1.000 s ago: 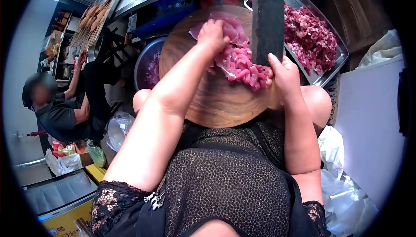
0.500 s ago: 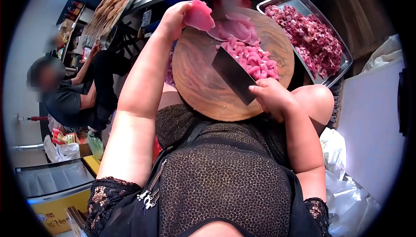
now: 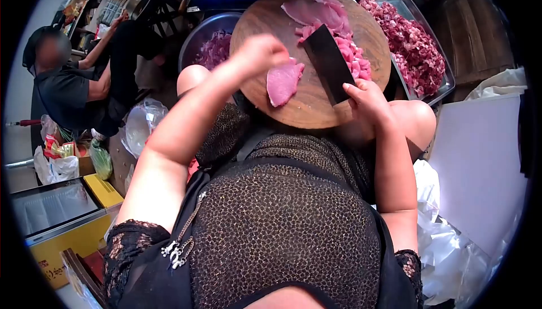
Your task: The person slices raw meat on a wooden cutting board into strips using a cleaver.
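Observation:
A round wooden chopping board (image 3: pixel 259 21) lies in front of me. My right hand (image 3: pixel 368 100) grips a dark-bladed cleaver (image 3: pixel 326 60), its blade beside a heap of cut pink meat pieces (image 3: pixel 355 63). At the board's left side a single meat slice (image 3: pixel 284 85) lies flat. My left hand (image 3: pixel 261 54), smeared by motion, is just above that slice's upper edge; its fingers are too blurred to read. Further back on the board rest more meat slices (image 3: pixel 319 14).
A metal tray (image 3: pixel 449 86) of chopped meat (image 3: pixel 406 46) stands right of the board. On the left is a metal bowl (image 3: pixel 185 49) holding reddish meat. Another person (image 3: pixel 68 89) sits at far left, near plastic bags and a yellow box (image 3: pixel 62 252).
The raised meat slice now lies on the board's left side. My left hand has come down and toward me. The cleaver stays in my right hand beside the cut pieces; the view has shifted.

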### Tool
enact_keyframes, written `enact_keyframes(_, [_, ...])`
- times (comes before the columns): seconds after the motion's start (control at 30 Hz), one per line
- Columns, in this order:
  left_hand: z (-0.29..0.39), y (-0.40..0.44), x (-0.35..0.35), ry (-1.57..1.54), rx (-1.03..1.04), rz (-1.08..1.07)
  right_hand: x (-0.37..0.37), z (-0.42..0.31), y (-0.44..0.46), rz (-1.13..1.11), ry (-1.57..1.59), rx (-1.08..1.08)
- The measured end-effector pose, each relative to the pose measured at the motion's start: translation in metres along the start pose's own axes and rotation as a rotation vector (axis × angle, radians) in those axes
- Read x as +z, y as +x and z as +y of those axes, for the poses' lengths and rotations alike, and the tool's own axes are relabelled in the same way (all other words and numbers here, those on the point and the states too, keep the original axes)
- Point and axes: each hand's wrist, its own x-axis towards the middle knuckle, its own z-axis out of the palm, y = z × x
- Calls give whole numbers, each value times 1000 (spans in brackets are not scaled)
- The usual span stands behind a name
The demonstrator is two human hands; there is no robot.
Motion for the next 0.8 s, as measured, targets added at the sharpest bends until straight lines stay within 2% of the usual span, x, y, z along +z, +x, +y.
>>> enact_keyframes(0.03, [7, -20, 19, 174, 105, -88, 3, -11, -9, 15, -14, 41])
enact_keyframes(0.07, [17, -39, 36, 278, 48, -143, 4, -14, -11, 14, -18, 48])
enact_keyframes(0.1, [22, -54, 51, 350, 42, -138, 6, -15, -12, 31, -4, 66])
enact_keyframes(0.13, [15, -64, 71, 411, 142, 2, 6, -16, -12, 49, 8, 82])
enact_keyframes(0.2, [7, -63, 85, 554, 219, 120, 5, -15, -11, 39, -22, 59])
enact_keyframes(0.27, [1, -54, 72, 504, 180, 1, 2, -10, -7, 12, -44, 34])
enact_keyframes(0.3, [-7, -45, 67, 391, 211, 36, -2, 3, 3, 17, 22, 30])
enact_keyframes(0.33, [-1, -30, 50, 295, 92, -96, 3, -2, 0, 41, 0, 15])
enact_keyframes(0.4, [1, -15, 24, -111, 0, 21, -2, 14, 11, 13, 36, -52])
enact_keyframes(0.47, [28, -7, -19, -483, -296, -96, -1, 11, 6, 31, 0, -51])
enact_keyframes(0.53, [27, -5, -38, -758, -309, -155, 4, 4, -1, 44, -37, -47])
enact_keyframes(0.6, [20, -6, -40, -874, -367, -180, 9, -5, -11, 55, -43, -24])
enact_keyframes(0.7, [-43, -3, -2, -821, -465, -253, 21, -16, -30, 110, -145, -14])
enact_keyframes(0.73, [-58, -7, 12, -465, -430, -201, 28, -21, -38, 164, -207, -18])
enact_keyframes(0.8, [-81, -12, 30, -302, -307, -65, 41, -38, -54, 204, -320, -64])
